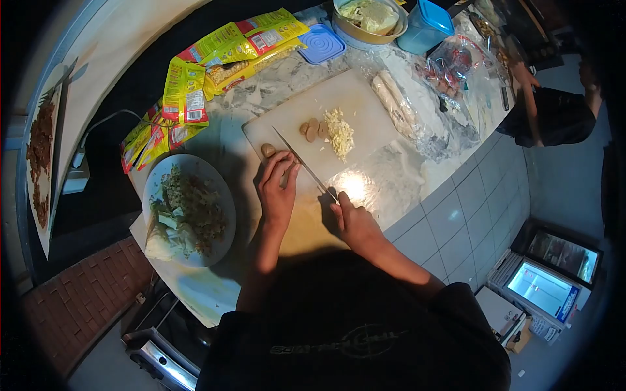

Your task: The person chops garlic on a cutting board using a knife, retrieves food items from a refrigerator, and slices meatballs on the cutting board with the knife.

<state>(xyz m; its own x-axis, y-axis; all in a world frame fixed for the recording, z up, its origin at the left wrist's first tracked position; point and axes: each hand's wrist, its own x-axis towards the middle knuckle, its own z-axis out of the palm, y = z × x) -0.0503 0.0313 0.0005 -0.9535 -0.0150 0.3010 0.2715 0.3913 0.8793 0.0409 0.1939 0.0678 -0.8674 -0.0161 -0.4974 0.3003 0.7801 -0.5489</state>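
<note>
My right hand point(357, 228) grips the handle of a kitchen knife point(301, 161), whose blade slants up and left across the white cutting board point(368, 133). The curled fingers of my left hand point(277, 189) rest at the board's near left edge, just left of the blade. Against those fingertips sits a brown rounded piece of food point(268, 150), perhaps a sausage or meatball, partly covered. Beyond the blade lie several brown slices point(311, 130), beside a heap of chopped pale yellow bits point(340, 135), possibly garlic.
A plate of chopped vegetables point(225, 195) stands left. Yellow-green food packets point(184, 94) line the back left, near a blue lid point(323, 44). A bowl with cabbage point(402, 29), a blue container point(424, 29) and a wrapped white roll point(394, 101) are behind. Another person point(554, 114) stands at right.
</note>
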